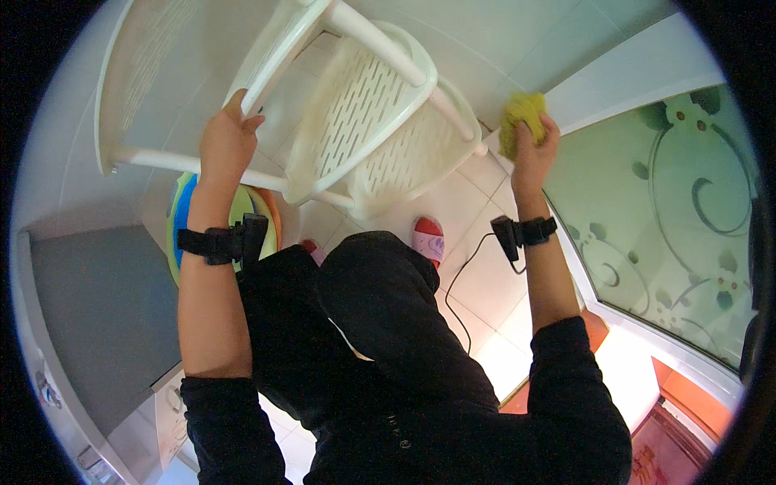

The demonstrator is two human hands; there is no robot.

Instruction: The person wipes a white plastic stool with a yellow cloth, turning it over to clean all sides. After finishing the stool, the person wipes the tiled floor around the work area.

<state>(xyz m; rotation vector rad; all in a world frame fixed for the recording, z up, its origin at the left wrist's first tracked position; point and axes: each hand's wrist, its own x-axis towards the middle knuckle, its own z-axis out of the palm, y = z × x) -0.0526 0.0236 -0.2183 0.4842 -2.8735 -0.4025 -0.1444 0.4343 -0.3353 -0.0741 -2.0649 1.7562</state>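
A white plastic tiered rack (364, 115) with slotted shelves and round tube posts stands tilted in view before me. My left hand (229, 142) grips the edge of one of its shelves, thumb on top, near a lower tube. To the right of the rack, apart from it, my right hand (533, 145) holds a crumpled yellow-green cloth (522, 118) between thumb and fingers. Each wrist wears a black strap with a small device.
Stacked colourful basins (182, 206) sit under my left forearm. At the right stands a frosted glass door (667, 212) with a floral pattern. A grey-topped surface (97, 315) lies at the left. A black cable (448, 297) hangs over the tiled floor (485, 254) near my slippers (428, 239).
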